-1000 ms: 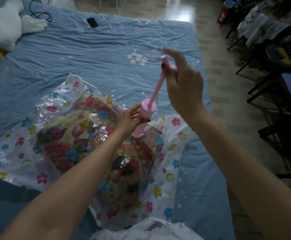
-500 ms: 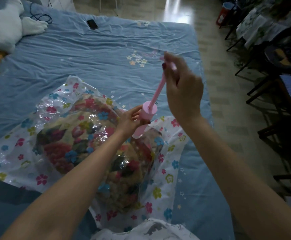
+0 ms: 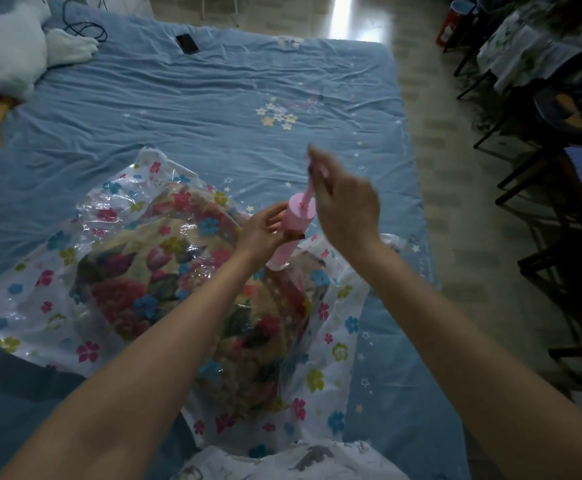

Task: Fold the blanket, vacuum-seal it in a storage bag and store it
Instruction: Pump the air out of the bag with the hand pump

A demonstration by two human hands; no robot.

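Observation:
A clear storage bag printed with small flowers lies on the blue bed, with a folded floral blanket inside it. A pink hand pump stands tilted on the bag's right part. My left hand grips the pump's cylinder. My right hand is closed on the pump's handle, and only a short length of the pink rod shows above the cylinder. The right hand is blurred by motion.
The blue bed sheet spreads ahead. A white plush toy with an orange foot lies at the far left, near a black cable and a phone. Dark chairs and a tiled floor are to the right.
My right hand has pushed the pump's handle down towards the cylinder, so much less rod shows. My left hand has stayed on the cylinder.

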